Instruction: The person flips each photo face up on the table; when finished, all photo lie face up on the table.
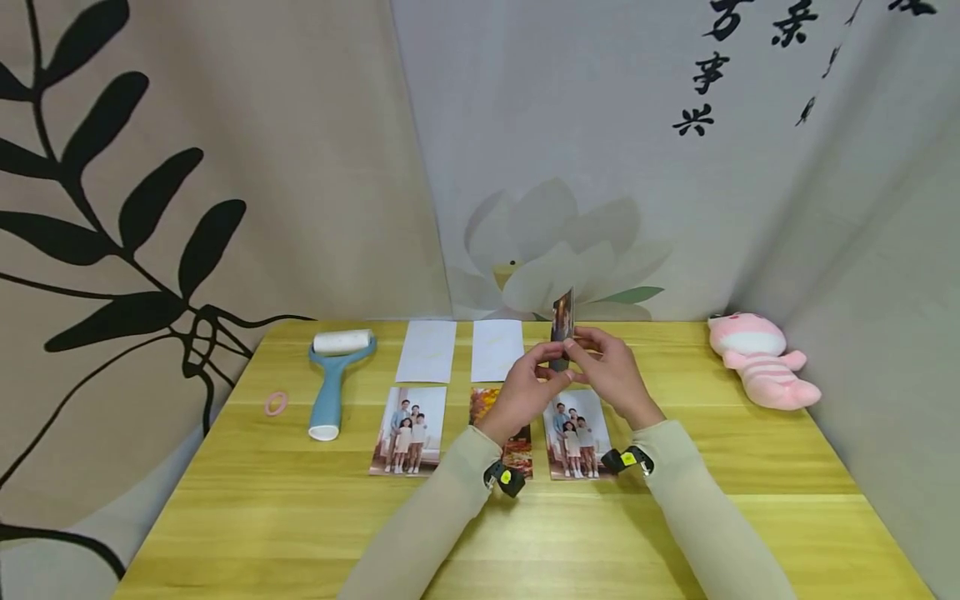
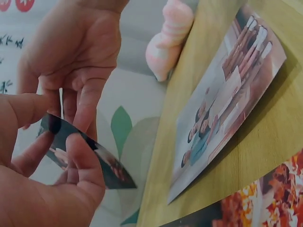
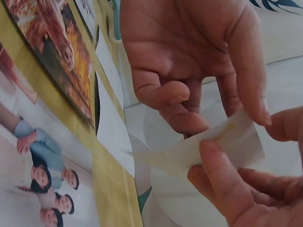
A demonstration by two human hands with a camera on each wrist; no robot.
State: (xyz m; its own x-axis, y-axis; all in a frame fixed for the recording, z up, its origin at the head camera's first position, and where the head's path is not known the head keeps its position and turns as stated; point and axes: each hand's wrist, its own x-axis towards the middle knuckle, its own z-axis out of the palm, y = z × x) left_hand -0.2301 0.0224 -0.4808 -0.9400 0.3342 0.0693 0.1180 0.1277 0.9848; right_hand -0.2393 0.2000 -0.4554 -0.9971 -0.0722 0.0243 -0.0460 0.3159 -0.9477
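Both hands hold one photo (image 1: 562,321) upright above the back of the table, its dark printed face and white back both seen across the views. My left hand (image 1: 527,393) pinches it by its lower part, with the thumb and a finger on the print in the left wrist view. My right hand (image 1: 613,375) pinches the same photo, its thumb pressing the white back (image 3: 184,158) in the right wrist view. The photo bends slightly. Below the hands lie a family photo (image 1: 576,433) and an autumn-leaf photo (image 1: 519,458), the latter partly hidden by the left arm.
Another family photo (image 1: 408,429) lies to the left. Behind it are two white cards (image 1: 426,352), (image 1: 495,350), face unseen. A blue-handled lint roller (image 1: 327,400) and a pink ring (image 1: 276,404) lie farther left. A pink plush toy (image 1: 761,362) sits at the back right, by the curtain.
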